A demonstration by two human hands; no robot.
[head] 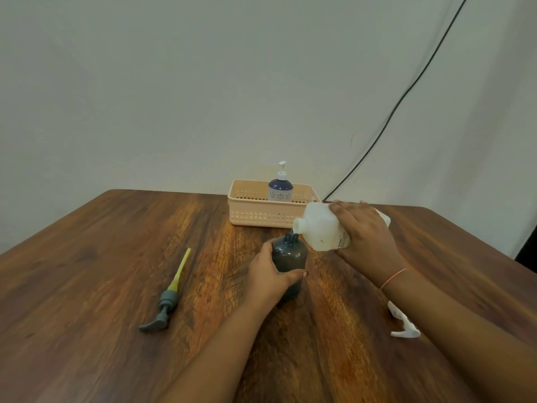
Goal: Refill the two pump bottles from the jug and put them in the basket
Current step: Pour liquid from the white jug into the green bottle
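Left hand wraps the dark pump bottle, right hand grips the tilted jug; keep its spout over the neck, pouring slowly

Both bare forearms reached forward from the near edge of the table, the left one running up the middle and the right one coming in from the near right corner. The left hand was curled around the side of the dark translucent plastic bottle, thumb across its front and fingers wrapped behind, holding it upright. The right hand was raised higher and farther right, palm down and fingers spread over the body of the white plastic jug, gripping it tipped toward the left. A thin pink band circled the right wrist.
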